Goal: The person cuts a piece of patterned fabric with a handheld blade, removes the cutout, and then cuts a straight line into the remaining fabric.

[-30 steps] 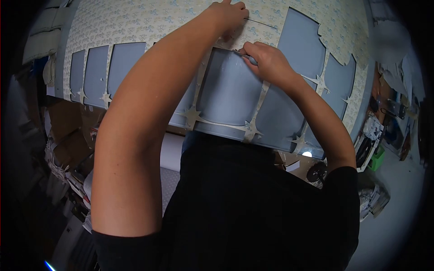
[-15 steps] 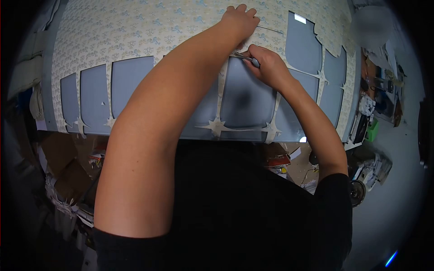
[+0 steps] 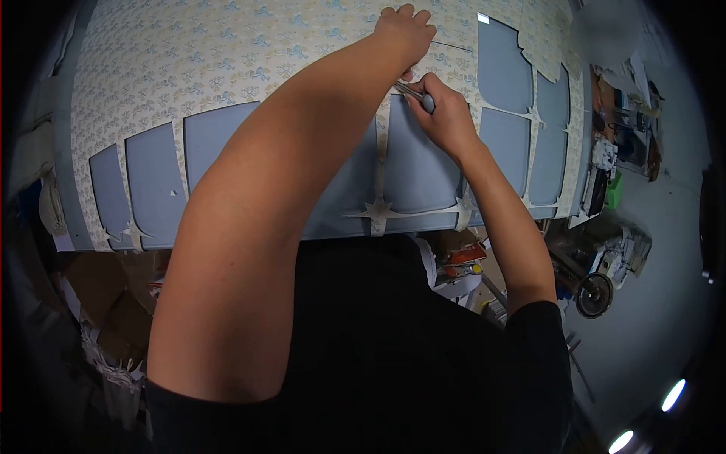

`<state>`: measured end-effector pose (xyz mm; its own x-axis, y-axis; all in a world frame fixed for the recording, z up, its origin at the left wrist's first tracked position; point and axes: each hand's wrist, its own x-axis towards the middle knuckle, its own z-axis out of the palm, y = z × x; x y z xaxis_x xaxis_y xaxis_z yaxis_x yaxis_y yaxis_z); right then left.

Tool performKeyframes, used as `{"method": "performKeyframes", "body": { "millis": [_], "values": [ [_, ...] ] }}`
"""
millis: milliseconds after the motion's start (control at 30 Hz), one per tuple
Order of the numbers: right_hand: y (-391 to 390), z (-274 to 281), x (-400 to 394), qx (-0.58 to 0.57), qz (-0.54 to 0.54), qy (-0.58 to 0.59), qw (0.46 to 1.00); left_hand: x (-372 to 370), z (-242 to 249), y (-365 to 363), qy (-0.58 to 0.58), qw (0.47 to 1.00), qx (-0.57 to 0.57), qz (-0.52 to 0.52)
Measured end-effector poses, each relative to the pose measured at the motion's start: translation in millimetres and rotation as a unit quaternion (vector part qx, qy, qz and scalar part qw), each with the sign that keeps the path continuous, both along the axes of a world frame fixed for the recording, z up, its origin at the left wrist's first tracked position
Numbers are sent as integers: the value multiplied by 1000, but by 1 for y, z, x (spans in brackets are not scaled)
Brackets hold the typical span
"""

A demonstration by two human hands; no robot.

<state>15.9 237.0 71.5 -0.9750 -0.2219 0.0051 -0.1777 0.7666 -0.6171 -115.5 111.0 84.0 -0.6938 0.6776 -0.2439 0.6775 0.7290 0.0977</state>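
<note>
Gripping a slim metal cutting tool (image 3: 414, 92) in a closed fist, the right hand (image 3: 446, 115) held its tip against the patterned sheet (image 3: 227, 68), at the upper edge of a cut-out panel. Its blade end pointed left toward the left hand (image 3: 404, 32), which lay just above it, palm down and fingers spread flat on the sheet, holding nothing. The two hands were nearly touching. The sheet, printed with small pale bow shapes, covered a blue-grey table (image 3: 416, 170) and was still whole across the far part. Nearer the person, rounded rectangular pieces had been cut away in a row, leaving bare blue windows divided by narrow paper strips (image 3: 382, 208) that met in star-shaped joints. Both bare forearms reached out from black short sleeves (image 3: 393, 356). Beyond the table's right edge lay a cluttered floor with a green box (image 3: 614, 191) and a small wheel (image 3: 594, 293); cardboard and paper scraps sat at lower left.
</note>
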Motion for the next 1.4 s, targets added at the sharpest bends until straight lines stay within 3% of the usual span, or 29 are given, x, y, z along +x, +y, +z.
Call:
{"method": "performKeyframes", "body": {
  "millis": [267,433,1000,1233,1400],
  "values": [
    [-3,5,-2,9,-7,-13,1000,-9,-22,4,13,1000,10,14],
    [-15,15,-7,59,-2,-11,998,-3,-2,-1,5,1000,-8,-1],
    [-39,-11,-2,-24,-101,59,993,-2,-20,-3,-3,999,25,45],
    [26,12,-39,-97,55,-60,992,-8,-17,-14,-2,994,22,110],
    [52,18,-87,-48,268,-98,957,-2,-17,-22,-1,992,8,125]
  ]
}}
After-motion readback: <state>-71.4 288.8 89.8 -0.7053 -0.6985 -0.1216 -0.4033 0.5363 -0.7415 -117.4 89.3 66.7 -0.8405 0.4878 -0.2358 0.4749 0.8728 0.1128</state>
